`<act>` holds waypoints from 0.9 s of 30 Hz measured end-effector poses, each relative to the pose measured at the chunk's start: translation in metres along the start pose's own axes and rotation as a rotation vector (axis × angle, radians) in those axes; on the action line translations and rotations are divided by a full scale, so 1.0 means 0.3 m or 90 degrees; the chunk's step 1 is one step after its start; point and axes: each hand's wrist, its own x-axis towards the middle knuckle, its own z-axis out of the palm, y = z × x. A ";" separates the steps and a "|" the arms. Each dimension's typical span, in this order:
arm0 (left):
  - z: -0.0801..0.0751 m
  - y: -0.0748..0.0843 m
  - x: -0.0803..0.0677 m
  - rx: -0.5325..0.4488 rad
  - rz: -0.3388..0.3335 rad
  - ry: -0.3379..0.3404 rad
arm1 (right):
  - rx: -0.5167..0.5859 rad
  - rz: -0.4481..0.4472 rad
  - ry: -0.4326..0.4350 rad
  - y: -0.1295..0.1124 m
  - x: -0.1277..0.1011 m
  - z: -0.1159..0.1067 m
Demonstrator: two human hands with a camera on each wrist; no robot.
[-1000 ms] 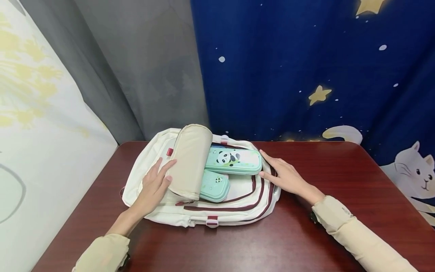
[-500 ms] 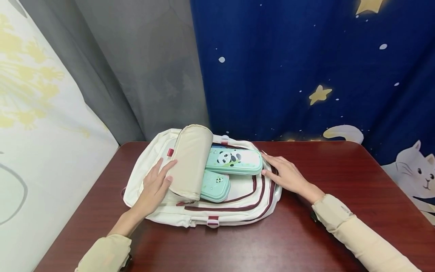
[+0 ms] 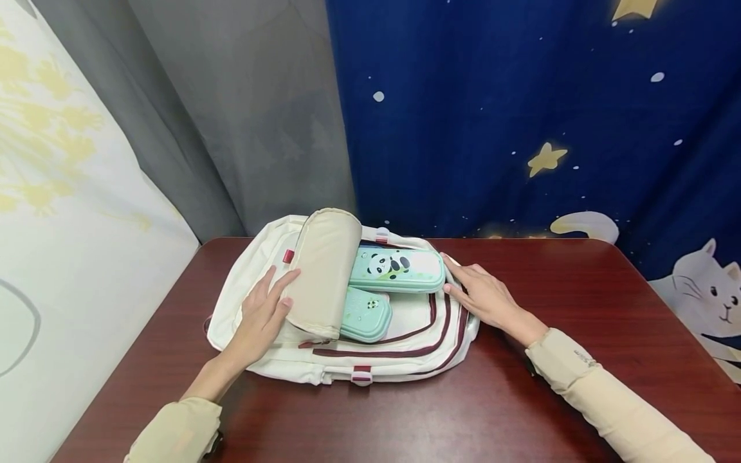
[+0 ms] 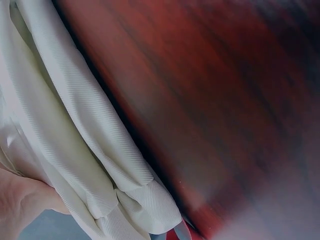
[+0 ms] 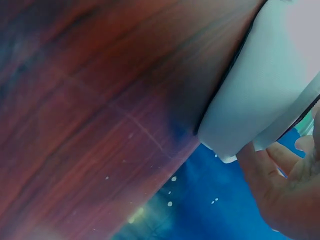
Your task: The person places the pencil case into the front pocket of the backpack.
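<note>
A white backpack (image 3: 413,318) with dark red trim lies flat on the table. Two mint-green pencil cases stick out from under its raised beige flap (image 3: 325,276). The upper pencil case (image 3: 396,269) carries a panda picture; the lower pencil case (image 3: 367,315) shows only its rounded end. My left hand (image 3: 260,321) rests on the flap's left side with fingers spread. At the right end of the panda pencil case, my right hand (image 3: 486,296) has thumb and forefinger at the two corners, fingers fairly straight. The inner ends of both cases are hidden beneath the flap.
The dark red wooden table (image 3: 544,386) extends around the backpack. Behind it hang a grey curtain (image 3: 278,116) and a blue star-patterned curtain (image 3: 463,128). A white patterned cloth (image 3: 75,257) borders the table on the left.
Both hands stay in nearly the same places on the flap and at the case's end. The whole view shifts very slightly; the backpack and pencil cases look unchanged.
</note>
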 end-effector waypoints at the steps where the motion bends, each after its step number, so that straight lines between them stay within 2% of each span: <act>1: 0.000 0.001 -0.001 0.000 -0.001 0.000 | -0.005 0.000 -0.001 -0.003 0.001 0.002; 16: 0.000 -0.002 -0.006 0.004 -0.004 -0.001 | -0.084 0.035 -0.018 -0.048 0.024 0.014; 22: 0.001 -0.002 -0.007 0.004 0.000 0.006 | -0.118 0.071 -0.042 -0.067 0.037 0.021; 27: 0.003 0.001 -0.005 0.003 -0.001 0.004 | -0.126 0.082 -0.036 -0.078 0.035 0.023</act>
